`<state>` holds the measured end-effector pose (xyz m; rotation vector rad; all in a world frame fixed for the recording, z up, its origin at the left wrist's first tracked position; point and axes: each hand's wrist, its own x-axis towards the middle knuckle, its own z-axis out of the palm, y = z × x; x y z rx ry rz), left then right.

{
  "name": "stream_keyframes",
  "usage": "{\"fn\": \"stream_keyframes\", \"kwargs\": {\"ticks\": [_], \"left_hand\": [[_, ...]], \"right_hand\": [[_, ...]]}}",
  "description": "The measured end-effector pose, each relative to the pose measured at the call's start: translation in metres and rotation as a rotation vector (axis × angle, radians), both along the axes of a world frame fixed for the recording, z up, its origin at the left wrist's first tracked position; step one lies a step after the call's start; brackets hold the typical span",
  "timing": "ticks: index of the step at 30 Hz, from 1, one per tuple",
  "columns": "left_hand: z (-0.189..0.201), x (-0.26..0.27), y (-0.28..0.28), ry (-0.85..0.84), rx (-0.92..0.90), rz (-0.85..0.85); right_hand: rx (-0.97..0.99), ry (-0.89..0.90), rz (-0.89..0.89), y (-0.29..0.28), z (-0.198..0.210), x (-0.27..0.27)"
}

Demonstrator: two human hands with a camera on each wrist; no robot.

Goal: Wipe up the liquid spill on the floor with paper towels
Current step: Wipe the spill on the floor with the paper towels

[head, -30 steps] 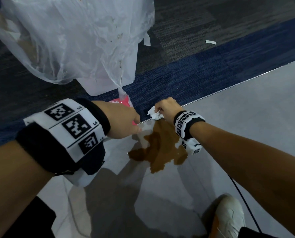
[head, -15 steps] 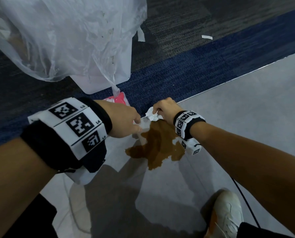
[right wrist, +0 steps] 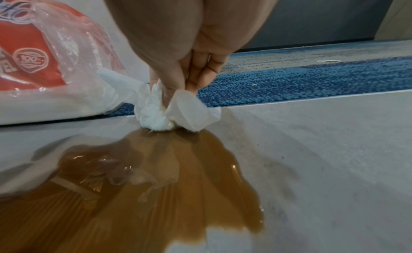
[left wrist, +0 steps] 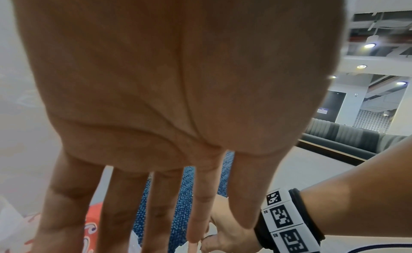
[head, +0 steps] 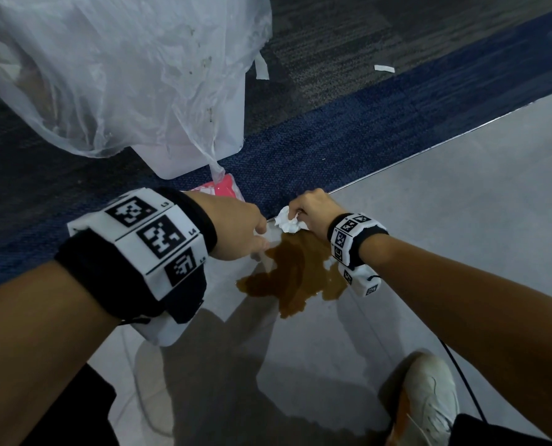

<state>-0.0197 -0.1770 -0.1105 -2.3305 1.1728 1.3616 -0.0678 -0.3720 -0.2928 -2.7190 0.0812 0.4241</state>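
**Right hand pinching towel wad at far edge of spill**

Currently the right hand (right wrist: 178,50) is pinching a crumpled white paper towel (right wrist: 169,112) between thumb and fingertips (right wrist: 196,80), fingers pointing down. The wad's underside is touching the far edge of the brown liquid spill (right wrist: 156,186), close to the seam where the grey floor (right wrist: 323,151) is meeting the blue carpet (right wrist: 312,80).

The left hand (left wrist: 167,80) is hovering just beside the right one, fingers (left wrist: 160,204) straight and spread; its grip is released and holding nothing. In the head view its fingertips are reaching toward the wad, and whether they are touching it cannot be told.

The spill is lying on the grey floor between the two forearms, glossy and reflecting. A red-printed tissue pack (right wrist: 29,50) in clear wrap is sitting on the carpet just left of the wad. A translucent plastic bag (head: 117,69) is draping over a white bin (head: 203,133) behind it. A white shoe (head: 429,400) is showing near the lower right of the head view.
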Motion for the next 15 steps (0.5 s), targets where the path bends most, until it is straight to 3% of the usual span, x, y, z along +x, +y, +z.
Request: {"fn": "stream_keyframes", "kwargs": {"ticks": [11,15], "left_hand": [[0.000,0.000,0.000,-0.018,0.011,-0.003],[0.000,0.000,0.004,-0.024,0.025,-0.009]], "right_hand": [[0.044,0.045,-0.008,0.002,0.001,-0.008],[0.112,0.009,-0.159,-0.011,0.011,-0.012]]}}
